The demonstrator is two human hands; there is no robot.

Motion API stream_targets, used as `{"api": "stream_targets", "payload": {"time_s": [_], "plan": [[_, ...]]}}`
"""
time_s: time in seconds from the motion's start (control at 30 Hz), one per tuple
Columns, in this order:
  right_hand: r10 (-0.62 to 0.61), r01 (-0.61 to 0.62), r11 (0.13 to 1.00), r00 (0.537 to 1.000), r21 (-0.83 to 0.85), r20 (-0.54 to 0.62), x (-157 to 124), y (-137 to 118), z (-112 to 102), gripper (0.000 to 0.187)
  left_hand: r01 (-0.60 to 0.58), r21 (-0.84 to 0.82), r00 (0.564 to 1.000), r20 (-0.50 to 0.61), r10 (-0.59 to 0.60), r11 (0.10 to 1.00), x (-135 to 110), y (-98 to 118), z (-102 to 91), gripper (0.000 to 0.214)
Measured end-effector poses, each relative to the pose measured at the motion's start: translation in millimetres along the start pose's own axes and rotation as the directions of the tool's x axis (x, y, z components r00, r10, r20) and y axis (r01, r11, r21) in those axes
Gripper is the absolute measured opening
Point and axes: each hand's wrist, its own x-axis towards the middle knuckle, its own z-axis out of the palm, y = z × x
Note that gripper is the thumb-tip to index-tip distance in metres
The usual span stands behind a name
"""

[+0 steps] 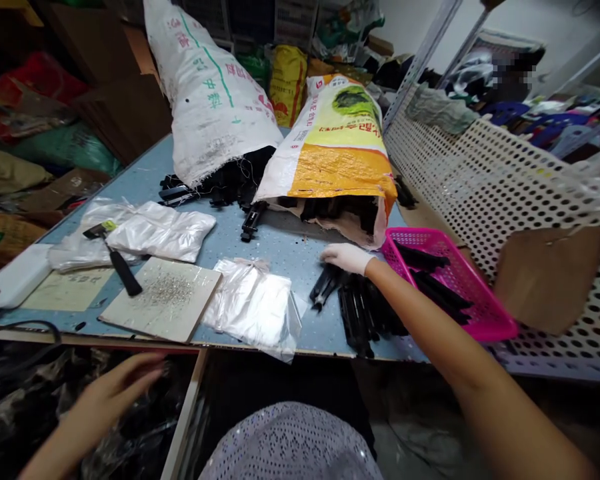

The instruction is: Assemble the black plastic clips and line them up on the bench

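Note:
My right hand (pixel 347 257), in a white glove, is curled over a couple of narrow black plastic parts (pixel 325 285) on the blue table; its fingertips are partly hidden. Just beside it, more long black plastic parts (pixel 357 317) lie in a row, partly under my forearm. My left hand (pixel 133 377) is bare and slightly blurred, with thumb and fingers apart and nothing seen in them. It hovers below the table edge over an open drawer or bin of dark items in clear plastic (pixel 70 393). A stack of clear plastic bags (pixel 255 303) lies between the hands.
A pink basket (pixel 500 327) with black parts stands at right against a perforated white panel (pixel 480 173). Two woven sacks, one white (pixel 220 100), one orange and yellow (pixel 340 163), spill black parts. A hammer (pixel 123 270) rests partly on a square board (pixel 163 300).

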Motion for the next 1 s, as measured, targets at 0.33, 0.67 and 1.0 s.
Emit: {"api": "stream_targets", "payload": {"time_s": [0.33, 0.67, 1.0], "plan": [[0.102, -0.101, 0.995, 0.995, 0.026, -0.012, -31.8, 25.4, 1.8, 0.07, -0.358, -0.034, 0.933, 0.026, 0.358, 0.933, 75.1, 134.8, 180.0, 0.017], [0.224, -0.194, 0.944, 0.971, 0.268, -0.087, -49.8, -33.7, -15.3, 0.039, -0.254, -0.278, 0.961, 0.034, 0.273, 0.927, 87.1, 108.0, 170.1, 0.011], [-0.228, -0.37, -0.758, 0.922, 0.537, 0.314, -163.5, -167.0, 99.1, 0.062, -0.326, -0.261, 0.943, -0.026, 0.331, 0.909, 83.0, 103.0, 171.4, 0.012]]}}
